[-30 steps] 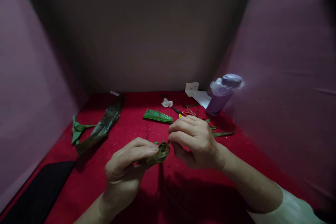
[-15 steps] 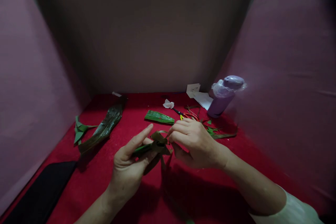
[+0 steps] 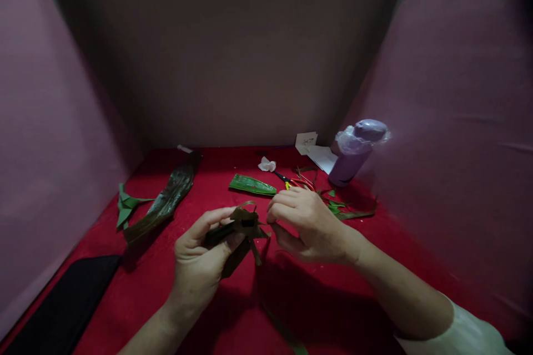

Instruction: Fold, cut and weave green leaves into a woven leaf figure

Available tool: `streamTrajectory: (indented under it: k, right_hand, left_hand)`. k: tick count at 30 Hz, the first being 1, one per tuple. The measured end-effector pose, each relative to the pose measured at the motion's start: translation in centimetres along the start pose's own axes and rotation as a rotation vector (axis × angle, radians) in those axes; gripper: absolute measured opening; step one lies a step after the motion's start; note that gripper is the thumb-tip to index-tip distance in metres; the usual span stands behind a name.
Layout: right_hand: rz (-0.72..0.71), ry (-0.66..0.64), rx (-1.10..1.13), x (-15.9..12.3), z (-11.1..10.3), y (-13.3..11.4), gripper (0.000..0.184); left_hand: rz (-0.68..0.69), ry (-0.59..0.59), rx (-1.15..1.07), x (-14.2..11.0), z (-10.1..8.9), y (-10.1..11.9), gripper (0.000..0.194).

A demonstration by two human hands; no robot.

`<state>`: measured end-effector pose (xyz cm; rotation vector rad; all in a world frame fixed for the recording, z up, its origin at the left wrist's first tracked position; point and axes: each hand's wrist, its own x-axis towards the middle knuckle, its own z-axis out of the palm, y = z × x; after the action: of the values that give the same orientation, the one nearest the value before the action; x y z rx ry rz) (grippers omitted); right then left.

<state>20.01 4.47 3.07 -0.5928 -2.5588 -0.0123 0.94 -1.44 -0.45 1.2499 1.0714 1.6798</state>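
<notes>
My left hand (image 3: 202,252) is closed around a folded green leaf piece (image 3: 245,226), thumb below and fingers above. The piece has a dark opening at its right end, with a small loop on top and loose strip ends sticking out. Just right of it is my right hand (image 3: 310,226), thumb and fingers bent together in a pinch. Whatever the pinch may hold is too small to make out. Behind the hands lies a cut green leaf section (image 3: 252,184). A long narrow leaf strip (image 3: 285,333) lies below them.
Scissors (image 3: 306,183) with red handles lie among leaf scraps (image 3: 335,208). A purple bottle (image 3: 350,166) with plastic wrap and white cards (image 3: 322,158) stand behind. Leftward are a wide dark leaf (image 3: 166,199), a folded leaf shape (image 3: 125,205) and a black flat object (image 3: 66,305).
My left hand has shifted slightly left with the leaf piece and its index finger has bent down onto it. A small gap now shows between the piece and my right fingertips.
</notes>
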Motion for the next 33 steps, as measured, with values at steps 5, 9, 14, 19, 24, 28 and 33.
streamTrajectory:
  k: [5,9,14,19,24,28,33]
  right_hand:
    - [0.013,0.087,0.091,0.1,-0.4,-0.3,0.018]
    - [0.009,0.376,0.175,0.1,-0.4,-1.5,0.024]
    - [0.012,0.45,0.097,0.2,1.0,-2.3,0.018]
    - [0.142,0.406,0.184,0.3,1.4,-2.6,0.009]
    - [0.351,0.34,0.418,-0.1,1.6,-3.0,0.007]
    - [0.475,0.236,0.552,-0.3,2.0,-3.1,0.011]
    - [0.527,0.139,0.781,0.1,1.8,-2.9,0.011]
  left_hand:
    - [-0.025,-0.028,-0.027,0.0,0.0,0.2,0.022]
    - [-0.055,-0.039,-0.026,0.0,0.2,0.2,0.023]
    - [-0.094,-0.096,-0.02,-0.1,0.4,0.0,0.02]
    - [-0.034,-0.125,0.075,-0.3,0.4,-0.6,0.021]
    - [-0.036,-0.167,0.168,-0.2,0.5,-0.7,0.015]
    - [-0.067,-0.155,0.179,-0.1,0.5,-0.6,0.014]
    - [-0.091,-0.14,0.2,-0.1,0.5,-0.6,0.016]
